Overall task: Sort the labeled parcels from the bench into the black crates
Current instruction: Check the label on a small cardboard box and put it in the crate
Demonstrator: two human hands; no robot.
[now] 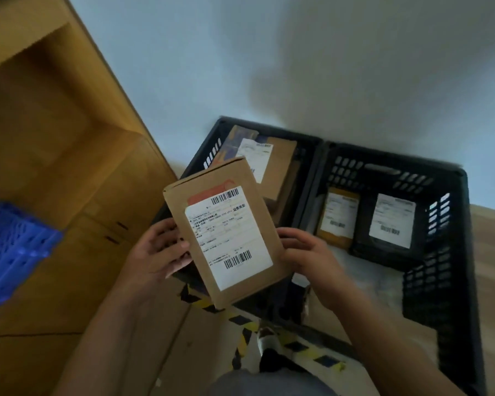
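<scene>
Black plastic crates sit side by side on the floor: the right crate (452, 252) holds two labelled parcels, the left crate (212, 144) one. Above the left crate, a brown cardboard parcel (226, 232) (label up) is pinched between left hand (157, 250) and right hand (306, 252). Misreading the tilted label risks the wrong crate.

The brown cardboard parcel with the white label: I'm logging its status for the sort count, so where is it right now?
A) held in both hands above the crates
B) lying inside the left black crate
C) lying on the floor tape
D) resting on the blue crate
A: the brown cardboard parcel is gripped by the left hand and right hand above the black crates.
</scene>
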